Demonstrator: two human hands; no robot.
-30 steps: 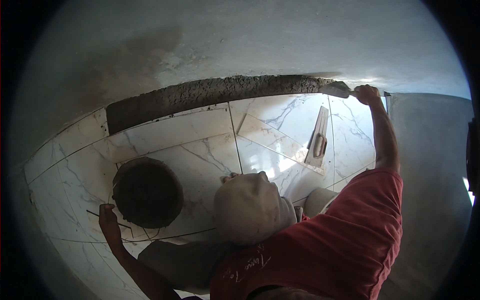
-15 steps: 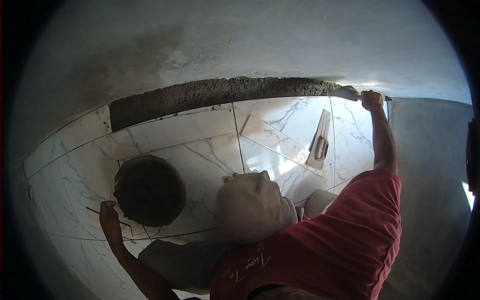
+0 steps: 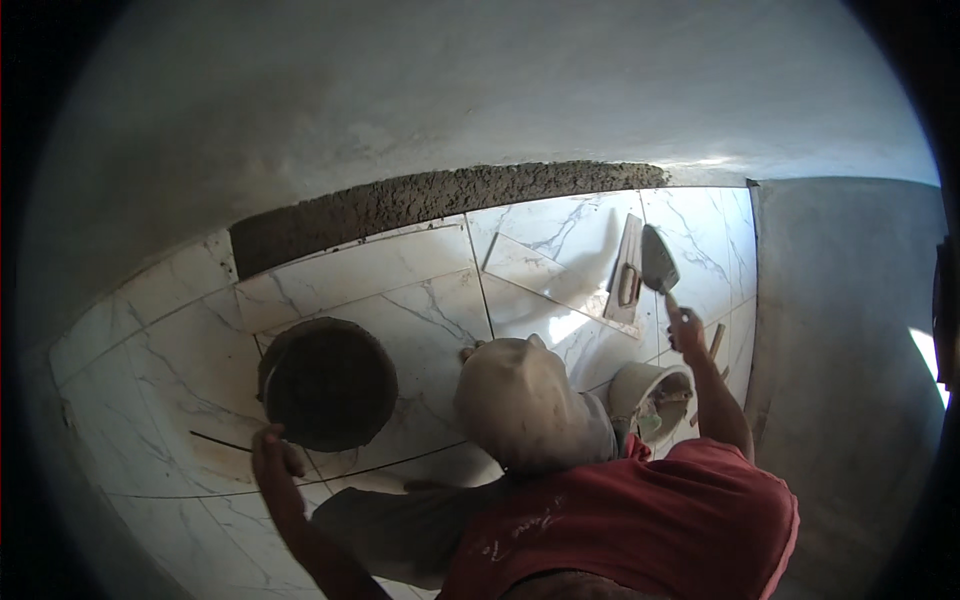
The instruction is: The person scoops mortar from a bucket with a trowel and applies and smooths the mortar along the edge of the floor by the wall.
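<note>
My right hand is closed round the handle of a pointing trowel, its dark blade held over the marble-patterned floor tiles. Curled fingers of my left hand are at the near-left rim of a round black bucket; what they grip, if anything, is too dark to make out. The bucket's inside is in shadow. A band of rough grey mortar runs along the foot of the wall. Left of the trowel blade lies a long hand float with a grip on it.
A pale bucket with grey residue stands by my right forearm, with a wooden stick beyond it. Loose tile strips lie on the floor. A thin dark rod rests left of the black bucket. A grey wall bounds the right.
My right hand has drawn the trowel back from the mortar's right end toward me. My left hand has moved right, along the bucket's rim. The pale bucket is now more exposed.
</note>
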